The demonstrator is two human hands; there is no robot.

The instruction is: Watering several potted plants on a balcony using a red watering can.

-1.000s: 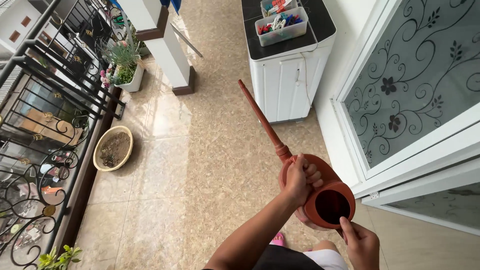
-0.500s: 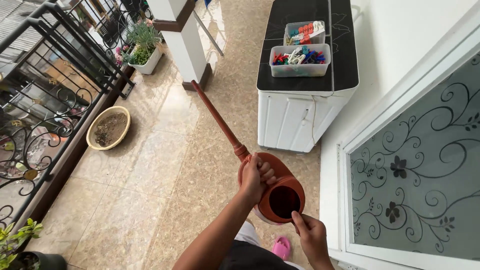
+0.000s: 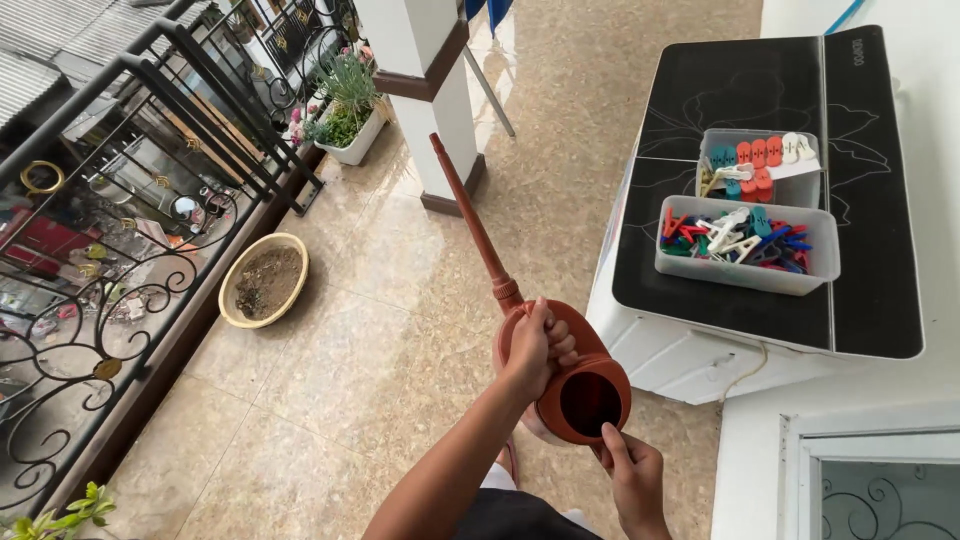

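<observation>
I hold a reddish-brown plastic watering can point(image 3: 582, 385) in front of me, its long thin spout point(image 3: 470, 218) pointing up and away toward the pillar. My left hand point(image 3: 537, 345) is closed around the can's top handle. My right hand point(image 3: 628, 468) pinches the near rim by the round fill opening. The can hangs above the tiled floor, just left of a white washing machine.
The white washing machine point(image 3: 870, 290) with a black lid stands at right, carrying two clear tubs of coloured clothes pegs point(image 3: 746, 242). A black iron railing point(image 3: 110, 230) runs along the left. A shallow bowl of soil point(image 3: 264, 280) and a white planter point(image 3: 348, 118) sit by it, with a white pillar point(image 3: 425, 90) beyond.
The view has moved forward and swung right: the washing machine is now close at right and the patterned glass door has almost left the frame. Both hands keep their grip on the can.
</observation>
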